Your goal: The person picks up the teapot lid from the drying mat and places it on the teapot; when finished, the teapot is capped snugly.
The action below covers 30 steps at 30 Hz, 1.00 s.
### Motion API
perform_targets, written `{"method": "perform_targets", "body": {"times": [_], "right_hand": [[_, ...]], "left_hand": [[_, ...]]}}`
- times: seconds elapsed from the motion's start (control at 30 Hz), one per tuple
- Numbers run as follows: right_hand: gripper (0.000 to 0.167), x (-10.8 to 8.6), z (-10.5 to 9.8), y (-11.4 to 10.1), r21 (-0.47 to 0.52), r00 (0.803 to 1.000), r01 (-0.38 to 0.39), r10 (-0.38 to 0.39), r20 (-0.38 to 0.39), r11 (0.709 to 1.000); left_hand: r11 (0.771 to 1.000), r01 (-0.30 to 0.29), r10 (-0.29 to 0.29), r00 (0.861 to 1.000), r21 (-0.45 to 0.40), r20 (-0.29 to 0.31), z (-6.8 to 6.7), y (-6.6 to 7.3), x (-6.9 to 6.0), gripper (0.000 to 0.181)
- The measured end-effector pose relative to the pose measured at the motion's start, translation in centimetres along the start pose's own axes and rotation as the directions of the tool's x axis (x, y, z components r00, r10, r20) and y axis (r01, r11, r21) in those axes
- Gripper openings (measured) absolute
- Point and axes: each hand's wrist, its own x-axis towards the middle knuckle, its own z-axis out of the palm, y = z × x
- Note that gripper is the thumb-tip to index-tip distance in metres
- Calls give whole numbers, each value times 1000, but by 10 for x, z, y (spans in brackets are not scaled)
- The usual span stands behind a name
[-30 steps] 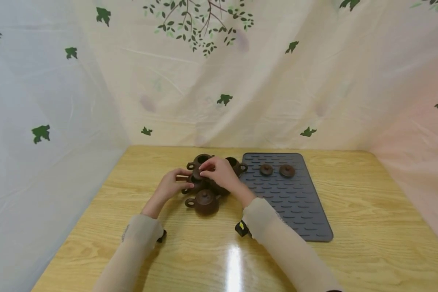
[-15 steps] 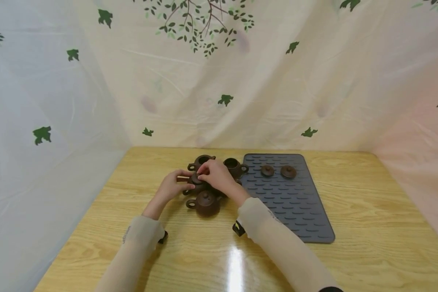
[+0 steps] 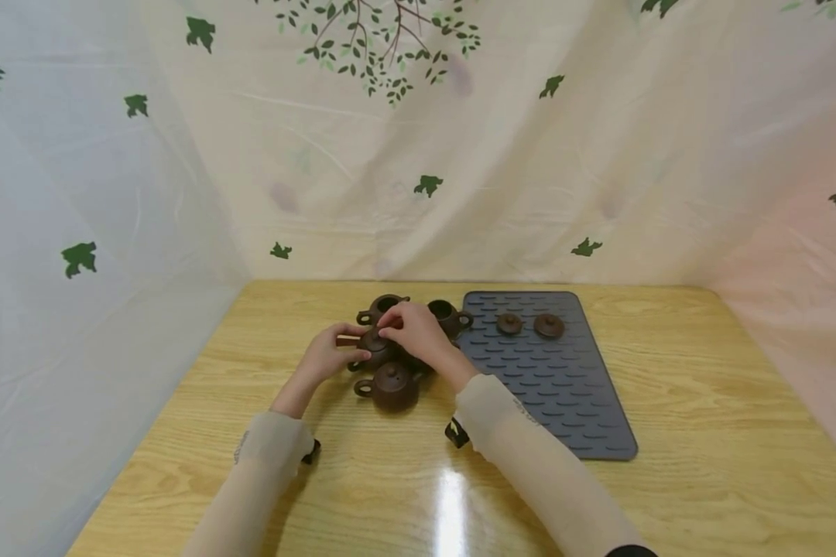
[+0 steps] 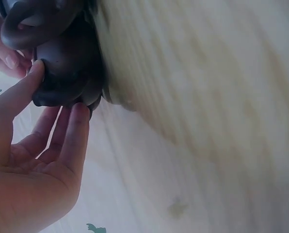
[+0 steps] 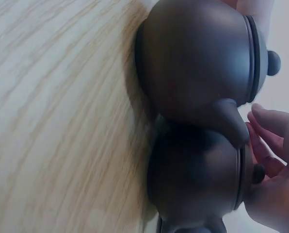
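Sitting against left hand (image 3: 325, 356), beneath right hand (image 3: 416, 333): brown teapot (image 3: 381, 356).

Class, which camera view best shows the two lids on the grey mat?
The head view: the smaller lid and the larger lid lie side by side on the mat, nothing covering them. The two wrist views show neither.
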Motion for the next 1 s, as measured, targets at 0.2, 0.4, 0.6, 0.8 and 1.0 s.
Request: {"method": "perform_targets", "body": {"times": [0.2,0.4,0.6,0.8,1.0], "right_hand": [[15,-3,-14,7,57,998,-8,12,-64,998],[17,-6,-34,13,72,993,-57,64,-95,996],[19,-8,-55,22,64,986,-70,79,-145,995],[20,-13,-74,33,76,980,-94,106,-168,993],[19,-21,-90,45,88,969,-101,118,-216,991]], "left_hand": [[1000,-21,21,999,-12,32,-5,2,3,46],[999,-30,31,999,-26,17,-14,12,7,48],[998,-68,68,998,-13,9,-16,28,19,45],[995,-95,95,995,-9,20,-12,46,31,43],[992,-124,125,992,-21,30,-4,58,42,41]]}}
